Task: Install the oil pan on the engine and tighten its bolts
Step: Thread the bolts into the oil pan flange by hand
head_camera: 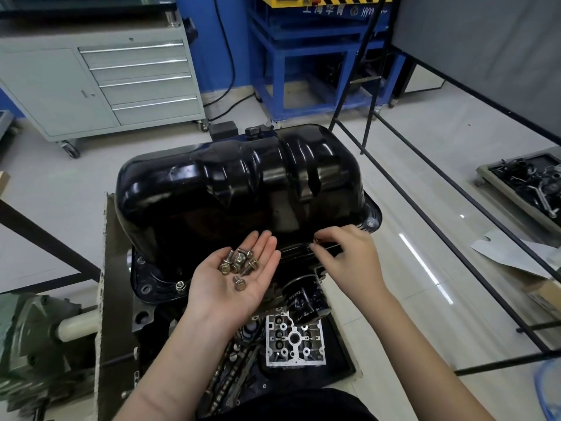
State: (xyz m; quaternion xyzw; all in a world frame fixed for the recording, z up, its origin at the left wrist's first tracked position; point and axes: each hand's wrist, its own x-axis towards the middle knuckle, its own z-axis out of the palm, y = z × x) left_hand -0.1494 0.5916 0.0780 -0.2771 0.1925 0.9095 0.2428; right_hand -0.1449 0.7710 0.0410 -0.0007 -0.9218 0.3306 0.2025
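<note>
I see one black oil pan (243, 183) seated dome-up on the engine (158, 323), its flange overhanging the block's near edge. One black oil filter (305, 299) projects from the engine's near side, just below the pan's flange. One silver ported casting (294, 340) lies below the filter.

One bolt (180, 286) stands in the flange at the pan's near-left corner.

My left hand (233, 278) is held palm-up in front of the pan's near edge, fingers straight and relaxed, grip apart. It cups loose bolts (239, 262): I count about seven, six clustered at the finger bases and one apart on the palm; the exact number in the cluster is uncertain.

My right hand (349, 256) is palm-down at the flange's near edge, right of centre. Its fingertips are pinched together on one small bolt (315, 240) at the flange; the grip is clamped on that bolt.

One grey drawer cabinet (100, 83) and one blue frame (318, 62) stand on the floor beyond.
</note>
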